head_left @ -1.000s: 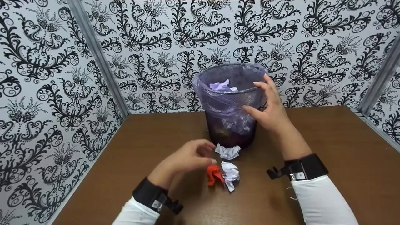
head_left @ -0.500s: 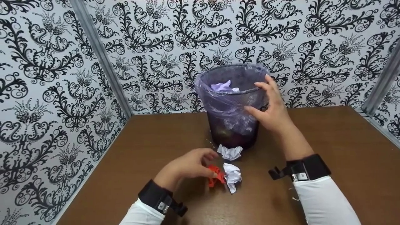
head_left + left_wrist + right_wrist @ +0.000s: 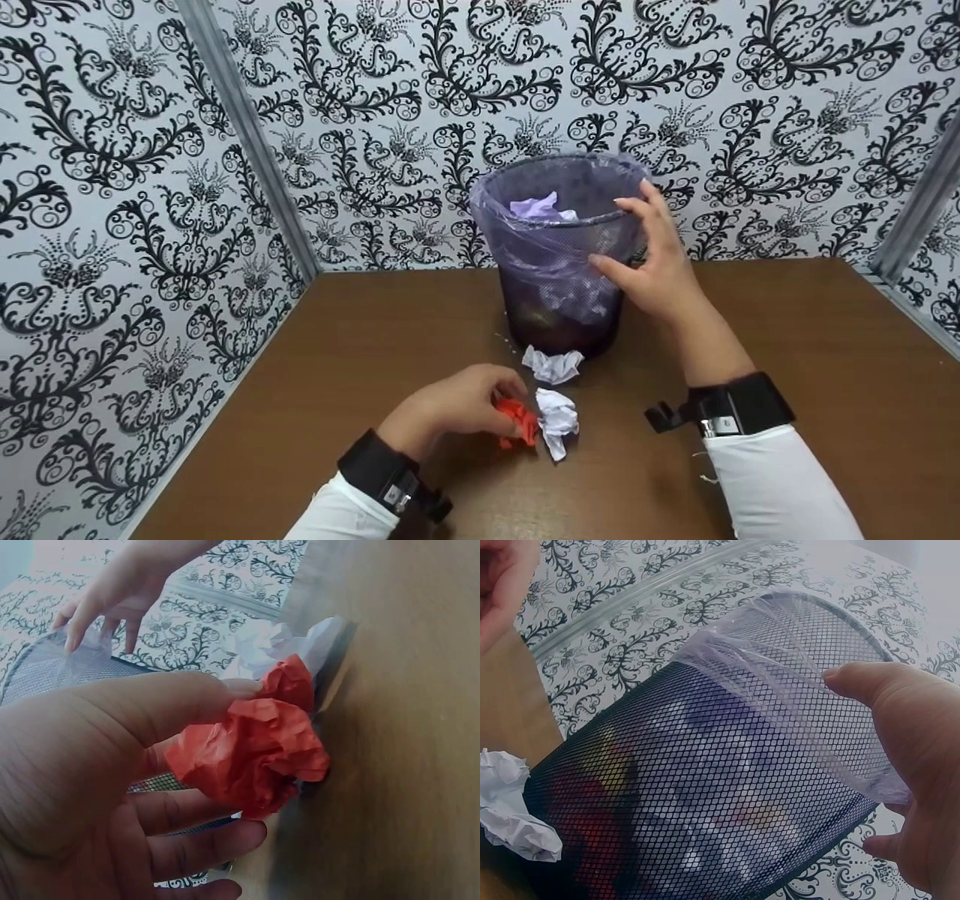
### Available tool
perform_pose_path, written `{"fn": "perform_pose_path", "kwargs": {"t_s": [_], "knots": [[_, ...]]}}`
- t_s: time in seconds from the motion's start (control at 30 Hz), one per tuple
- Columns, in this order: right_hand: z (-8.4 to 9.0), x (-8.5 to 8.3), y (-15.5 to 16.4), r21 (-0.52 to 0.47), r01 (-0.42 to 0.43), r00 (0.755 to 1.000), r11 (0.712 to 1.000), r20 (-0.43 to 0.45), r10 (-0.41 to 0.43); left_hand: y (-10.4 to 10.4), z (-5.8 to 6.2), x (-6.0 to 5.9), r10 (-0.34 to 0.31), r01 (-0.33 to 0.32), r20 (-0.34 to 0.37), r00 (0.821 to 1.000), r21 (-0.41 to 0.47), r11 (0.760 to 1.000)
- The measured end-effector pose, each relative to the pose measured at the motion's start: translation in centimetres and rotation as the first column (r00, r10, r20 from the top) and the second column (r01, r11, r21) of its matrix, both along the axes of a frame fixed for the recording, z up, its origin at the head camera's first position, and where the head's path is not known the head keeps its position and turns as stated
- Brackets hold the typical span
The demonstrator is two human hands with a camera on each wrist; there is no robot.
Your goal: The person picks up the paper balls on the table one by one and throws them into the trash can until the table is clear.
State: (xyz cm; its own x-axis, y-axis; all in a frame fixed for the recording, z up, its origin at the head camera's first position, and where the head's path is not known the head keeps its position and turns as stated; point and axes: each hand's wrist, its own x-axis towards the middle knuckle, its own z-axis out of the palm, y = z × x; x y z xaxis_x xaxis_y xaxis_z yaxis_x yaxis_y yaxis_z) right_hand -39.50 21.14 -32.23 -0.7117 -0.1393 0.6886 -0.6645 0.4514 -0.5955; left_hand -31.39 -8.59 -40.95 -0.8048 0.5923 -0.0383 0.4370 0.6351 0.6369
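My left hand [image 3: 469, 401] pinches a crumpled red paper [image 3: 255, 757] between thumb and fingers, low over the table. Just right of it lies a crumpled white paper [image 3: 557, 421]. Another white paper ball [image 3: 553, 365] sits against the foot of a dark mesh wastebasket [image 3: 559, 292]. At the basket's right side my right hand [image 3: 660, 259] holds the rim, thumb on the outside over the thin purple liner [image 3: 780, 690]. Crumpled lilac paper [image 3: 536, 207] shows inside, near the top. Through the mesh in the right wrist view, more contents appear blurred.
The brown table [image 3: 375, 322] reaches back to a wall [image 3: 375, 135] with a black scroll pattern, close behind the basket. A similar panel [image 3: 112, 262] stands along the left side. Small white specks lie left of the basket's foot.
My left hand has come down and slightly toward me onto the red paper, and its fingers have closed on it. The right hand has kept its hold on the basket rim.
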Motion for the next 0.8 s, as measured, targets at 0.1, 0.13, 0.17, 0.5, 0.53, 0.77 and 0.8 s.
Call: {"fn": "perform_pose_path", "kwargs": {"t_s": [0.1,0.13,0.17,0.5,0.53,0.77,0.8], "knots": [[-0.12,0.06,0.04,-0.001,0.000,1.000,1.000,0.002,0.000,0.05,-0.37,0.00,-0.002,0.002,0.008,1.000,-0.020,1.000],[-0.18,0.08,0.04,0.001,0.002,1.000,1.000,0.002,-0.002,0.05,-0.50,0.01,-0.004,0.004,0.007,1.000,-0.025,1.000],[-0.23,0.07,0.04,0.005,0.004,1.000,1.000,-0.004,-0.004,0.05,-0.60,0.03,-0.008,0.008,0.006,1.000,-0.027,1.000],[-0.20,-0.11,0.11,0.020,0.025,0.999,0.999,-0.022,-0.025,0.32,-0.62,0.17,-0.038,0.034,0.079,0.996,0.052,0.998],[-0.19,-0.12,0.13,0.020,0.028,0.999,0.999,-0.018,-0.028,0.30,-0.56,0.16,-0.038,0.032,0.092,0.995,0.067,0.997],[-0.12,-0.26,0.16,0.034,0.023,0.999,0.999,-0.049,-0.021,-0.19,0.12,-0.10,-0.033,0.027,0.041,0.999,0.139,0.990],[-0.11,-0.30,0.17,0.033,0.018,0.998,0.999,-0.056,-0.016,-0.31,0.27,-0.14,-0.030,0.024,0.033,0.999,0.151,0.988]]}}
